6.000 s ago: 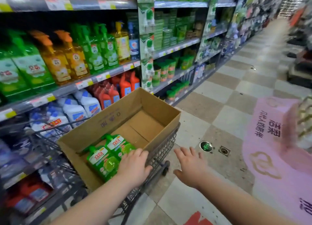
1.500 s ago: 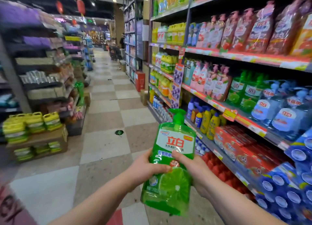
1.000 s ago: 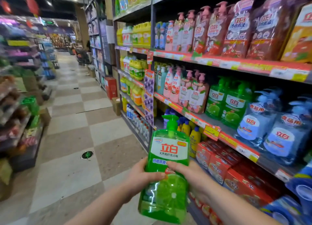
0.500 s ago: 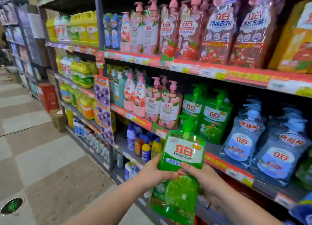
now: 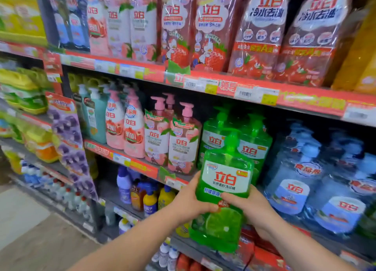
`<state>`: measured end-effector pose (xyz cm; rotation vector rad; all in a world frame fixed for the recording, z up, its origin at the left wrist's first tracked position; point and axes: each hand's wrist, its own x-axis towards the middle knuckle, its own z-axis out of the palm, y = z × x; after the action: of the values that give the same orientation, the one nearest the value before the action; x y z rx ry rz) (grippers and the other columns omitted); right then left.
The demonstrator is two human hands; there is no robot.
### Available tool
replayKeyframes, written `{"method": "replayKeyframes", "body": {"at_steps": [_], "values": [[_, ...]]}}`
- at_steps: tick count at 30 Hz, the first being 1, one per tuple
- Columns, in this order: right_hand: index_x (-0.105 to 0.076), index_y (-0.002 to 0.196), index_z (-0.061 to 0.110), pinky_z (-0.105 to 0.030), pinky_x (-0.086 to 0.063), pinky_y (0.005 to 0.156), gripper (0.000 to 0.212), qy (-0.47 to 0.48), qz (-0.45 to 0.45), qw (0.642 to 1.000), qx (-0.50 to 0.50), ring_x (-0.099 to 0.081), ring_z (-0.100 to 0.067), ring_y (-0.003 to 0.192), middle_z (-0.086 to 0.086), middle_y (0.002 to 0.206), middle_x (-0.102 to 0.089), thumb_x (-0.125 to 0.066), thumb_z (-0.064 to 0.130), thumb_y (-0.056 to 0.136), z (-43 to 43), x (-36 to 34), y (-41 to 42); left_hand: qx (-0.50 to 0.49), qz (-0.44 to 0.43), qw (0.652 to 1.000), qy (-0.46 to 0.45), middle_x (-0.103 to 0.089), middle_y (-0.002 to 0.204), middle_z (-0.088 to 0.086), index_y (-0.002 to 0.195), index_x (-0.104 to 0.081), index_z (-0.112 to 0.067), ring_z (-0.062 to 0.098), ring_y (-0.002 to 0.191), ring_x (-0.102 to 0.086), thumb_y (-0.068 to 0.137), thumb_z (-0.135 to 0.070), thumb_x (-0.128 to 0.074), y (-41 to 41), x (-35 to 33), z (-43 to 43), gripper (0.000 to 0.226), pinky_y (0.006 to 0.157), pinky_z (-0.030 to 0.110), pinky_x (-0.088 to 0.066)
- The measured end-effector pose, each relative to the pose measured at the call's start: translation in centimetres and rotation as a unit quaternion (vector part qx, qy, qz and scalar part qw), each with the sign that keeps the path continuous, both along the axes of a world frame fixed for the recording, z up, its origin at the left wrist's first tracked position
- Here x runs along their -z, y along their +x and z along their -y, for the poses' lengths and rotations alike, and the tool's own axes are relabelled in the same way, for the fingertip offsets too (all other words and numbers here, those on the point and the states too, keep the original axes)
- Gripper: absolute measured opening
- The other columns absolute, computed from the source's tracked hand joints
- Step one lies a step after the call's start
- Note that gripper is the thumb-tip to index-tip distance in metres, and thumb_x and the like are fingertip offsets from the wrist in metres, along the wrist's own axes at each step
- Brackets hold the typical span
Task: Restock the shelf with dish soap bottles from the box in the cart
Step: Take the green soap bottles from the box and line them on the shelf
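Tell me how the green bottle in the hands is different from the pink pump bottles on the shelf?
The held green bottle is see-through green with a lime picture; the pink pump bottles are paler, with peach pictures. The green bottle is in the air, gripped by the left hand and right hand; the pink ones stand on the middle shelf. The green one looks squatter, the pink ones slimmer. Both have pump tops and white labels with red writing.

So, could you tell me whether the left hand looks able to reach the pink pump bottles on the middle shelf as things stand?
Probably not yet: the left hand is clamped on the green bottle. The pink pump bottles stand unobstructed just above it, though.
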<state>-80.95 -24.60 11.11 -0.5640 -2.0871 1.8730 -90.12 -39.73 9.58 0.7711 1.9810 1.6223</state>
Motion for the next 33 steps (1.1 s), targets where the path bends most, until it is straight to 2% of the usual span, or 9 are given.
{"method": "replayKeyframes", "body": {"at_steps": [2, 5, 11, 15, 18, 23, 26, 29, 33], "values": [[-0.065, 0.107, 0.012, -0.030, -0.056, 0.078, 0.042, 0.015, -0.007, 1.000, 0.017, -0.069, -0.016, 0.090, -0.003, 0.099, -0.073, -0.079, -0.001, 0.069, -1.2, -0.1, -1.7, -0.009, -0.034, 0.999, -0.011, -0.062, 0.117, -0.010, 0.143, -0.027, -0.032, 0.000, 0.101, -0.061, 0.066, -0.002, -0.081, -1.9, -0.3, -1.2, 0.098, 0.084, 0.020, -0.053], [-0.060, 0.100, 0.018, -0.011, -0.049, 0.059, 0.044, 0.056, -0.017, 0.997, 0.049, -0.064, -0.002, 0.078, 0.008, 0.088, -0.069, -0.083, 0.002, 0.066, -2.6, -0.3, -4.3, -0.055, -0.134, 0.987, -0.066, -0.057, 0.126, -0.002, 0.145, -0.031, -0.030, 0.014, 0.117, -0.054, 0.065, -0.015, -0.083, -4.9, -0.9, -3.1, 0.097, 0.100, 0.034, -0.046], [-0.054, 0.094, 0.028, -0.023, -0.049, 0.072, 0.049, 0.075, -0.018, 0.994, 0.074, -0.062, -0.002, 0.081, 0.012, 0.088, -0.066, -0.084, 0.003, 0.064, -5.5, -0.2, -8.9, -0.092, -0.154, 0.982, -0.055, -0.055, 0.128, -0.005, 0.142, -0.038, -0.029, 0.010, 0.119, -0.051, 0.071, -0.011, -0.077, -9.1, -0.2, -6.8, 0.083, 0.101, 0.034, -0.045], [-0.054, 0.101, 0.025, -0.016, -0.045, 0.066, 0.054, 0.071, -0.010, 0.994, 0.088, -0.060, 0.000, 0.082, 0.012, 0.090, -0.066, -0.084, 0.003, 0.063, -6.4, 0.8, -11.0, -0.105, -0.154, 0.981, -0.061, -0.045, 0.112, -0.016, 0.140, -0.037, -0.034, -0.008, 0.096, -0.045, 0.073, -0.011, -0.076, -11.1, 0.4, -8.0, 0.081, 0.074, -0.002, -0.037], [-0.054, 0.103, 0.025, -0.012, -0.044, 0.063, 0.054, 0.086, -0.005, 0.992, 0.092, -0.059, 0.004, 0.082, 0.012, 0.092, -0.066, -0.084, 0.003, 0.064, -6.4, 1.5, -12.2, -0.123, -0.155, 0.978, -0.065, -0.043, 0.112, -0.014, 0.141, -0.035, -0.034, -0.005, 0.096, -0.042, 0.073, -0.010, -0.075, -11.9, 0.8, -8.5, 0.082, 0.084, 0.009, -0.034], [-0.052, 0.121, 0.014, -0.028, -0.047, 0.087, 0.064, 0.134, 0.027, 0.987, 0.089, -0.059, -0.015, 0.104, 0.000, 0.111, -0.063, -0.085, 0.015, 0.065, -6.4, 1.7, -13.0, -0.134, -0.214, 0.963, -0.092, -0.041, 0.134, -0.007, 0.144, -0.027, -0.032, 0.008, 0.118, -0.044, 0.076, -0.019, -0.073, -11.9, 0.5, -8.5, 0.082, 0.096, 0.024, -0.039], [-0.053, 0.121, 0.015, -0.030, -0.047, 0.091, 0.065, 0.160, 0.040, 0.983, 0.079, -0.059, -0.015, 0.107, 0.001, 0.111, -0.063, -0.085, 0.018, 0.065, -6.4, 1.8, -12.9, -0.178, -0.327, 0.923, -0.100, -0.026, 0.146, -0.007, 0.149, -0.011, -0.027, 0.013, 0.133, -0.030, 0.078, -0.034, -0.070, -11.1, -0.3, -7.6, 0.092, 0.109, 0.031, -0.031], [-0.042, 0.128, 0.014, -0.029, -0.047, 0.089, 0.075, 0.156, 0.078, 0.982, 0.065, -0.058, -0.016, 0.106, -0.001, 0.115, -0.062, -0.085, 0.015, 0.066, -6.2, 2.0, -13.1, -0.199, -0.495, 0.834, -0.140, -0.025, 0.151, 0.003, 0.150, -0.014, -0.022, 0.024, 0.140, -0.019, 0.074, -0.045, -0.070, -11.4, -2.0, -6.8, 0.098, 0.115, 0.039, -0.016], [-0.034, 0.129, 0.015, -0.026, -0.045, 0.086, 0.075, 0.171, 0.093, 0.979, 0.058, -0.053, -0.012, 0.099, 0.000, 0.118, -0.058, -0.081, 0.018, 0.071, -5.3, 2.2, -13.6, -0.121, -0.593, 0.745, -0.281, -0.005, 0.159, 0.000, 0.150, -0.008, -0.028, 0.027, 0.144, 0.014, 0.075, -0.059, -0.062, -14.1, -4.6, -6.5, 0.098, 0.108, 0.046, 0.021]]}}
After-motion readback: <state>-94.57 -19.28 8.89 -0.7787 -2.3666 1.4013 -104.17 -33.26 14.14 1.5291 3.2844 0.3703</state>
